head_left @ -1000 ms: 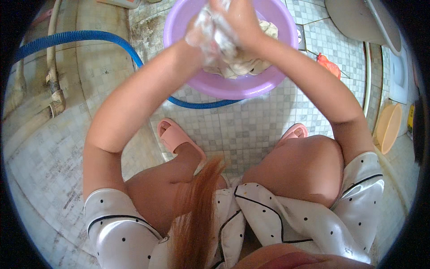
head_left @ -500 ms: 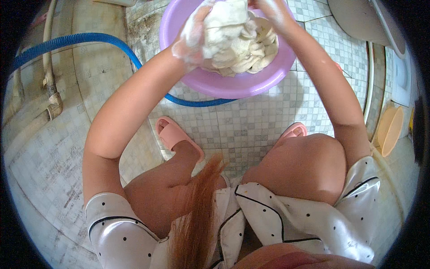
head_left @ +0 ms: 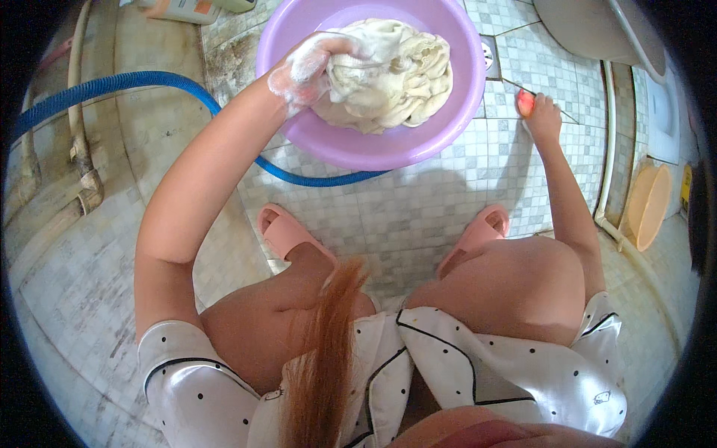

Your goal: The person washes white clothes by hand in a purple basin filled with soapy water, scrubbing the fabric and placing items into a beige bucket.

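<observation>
A pale cream cloth (head_left: pixel 418 93), wet and bunched up, lies in a round purple basin (head_left: pixel 373 158). Soap suds coat my left hand (head_left: pixel 310 67), which is closed on the cloth's left side with the thumb on top. To the right of the basin, low over the tiled floor, my right hand (head_left: pixel 545 116) has its fingers round a small, rounded pink-red object (head_left: pixel 526 103). Its kind does not show, since the hand covers part of it.
A blue ribbed hose (head_left: pixel 160 81) runs from the left behind and under the basin. A floor drain (head_left: pixel 488 57) is at the basin's right. Bottles (head_left: pixel 183 9) stand far left, a peach-coloured basin (head_left: pixel 648 207) at right. Pink slippers (head_left: pixel 287 233) are on my feet.
My right hand has left the cloth and moved right, down to the floor, where it now grips the pink-red object. My left hand stays on the cloth, which has sunk lower into the basin.
</observation>
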